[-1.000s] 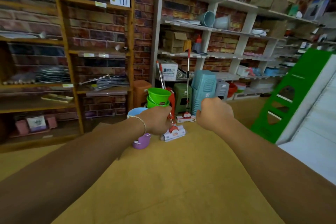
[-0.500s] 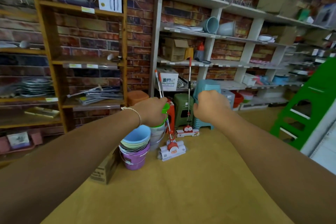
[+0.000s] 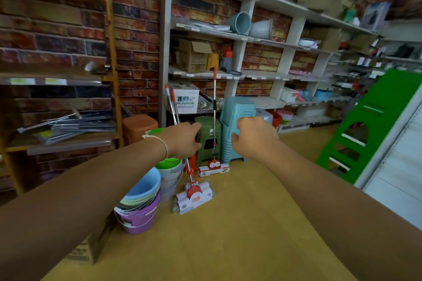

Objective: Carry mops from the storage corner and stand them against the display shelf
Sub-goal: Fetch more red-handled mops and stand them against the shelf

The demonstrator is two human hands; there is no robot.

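Two mops with red-and-white sponge heads (image 3: 194, 197) lean against the white display shelf (image 3: 164, 57); their silver handles rise up and to the left. A third mop (image 3: 214, 107) stands upright against the shelf, and its head (image 3: 213, 169) rests on the floor by the stools. My left hand (image 3: 182, 140) is stretched out in front of the leaning handles, thumb and fingers apart in a curve, holding nothing. My right hand (image 3: 253, 140) hovers just right of the upright mop, fingers loosely curled and parted, also holding nothing.
A stack of buckets (image 3: 141, 205) and a green-rimmed pail (image 3: 169, 163) stand left of the mop heads. Behind them are a green stool (image 3: 206, 141), a stack of blue stools (image 3: 228, 118) and an orange bin (image 3: 139, 125). A green step ladder (image 3: 374, 125) is on the right and a wooden shelf (image 3: 112, 52) on the left.
I have moved closer to the mops and shelf. Both fists have loosened, so the fingers are now apart. The mops have not moved.
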